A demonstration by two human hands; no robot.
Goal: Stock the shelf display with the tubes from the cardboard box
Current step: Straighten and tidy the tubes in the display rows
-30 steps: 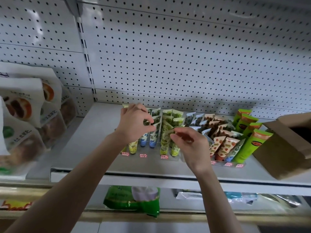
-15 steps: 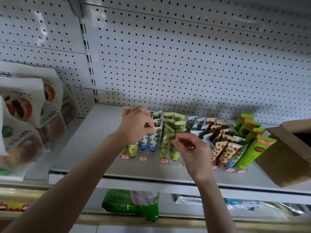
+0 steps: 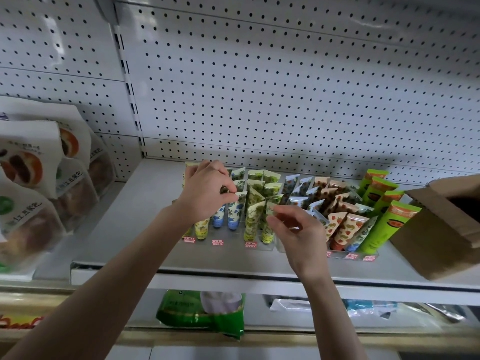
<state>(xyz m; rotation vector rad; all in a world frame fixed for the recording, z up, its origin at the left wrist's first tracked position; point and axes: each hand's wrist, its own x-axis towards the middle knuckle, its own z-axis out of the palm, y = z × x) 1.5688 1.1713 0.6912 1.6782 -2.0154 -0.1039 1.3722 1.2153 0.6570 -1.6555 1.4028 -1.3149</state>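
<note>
White perforated steel backs the shelf [image 3: 124,229], where rows of tubes stand cap-down in a clear display tray [image 3: 345,256]. The left hand [image 3: 205,193] pinches the crimped top of a blue-flowered tube [image 3: 234,214]; its fingers [image 3: 232,187] are narrowed to a tight pinch, thumb against forefinger. At four o'clock from it, the right hand [image 3: 298,229] grips the top edge of a green-leafed tube [image 3: 267,227] one row over, its fingers [image 3: 284,211] drawn close together around it. Strawberry-printed tubes [image 3: 346,227] and taller bright green tubes [image 3: 384,224] fill the rows toward three o'clock. The cardboard box [image 3: 436,235] sits on the shelf just beside them, flaps open, its inside too dark to read. White snack bags [image 3: 28,162] stand at nine o'clock.
</note>
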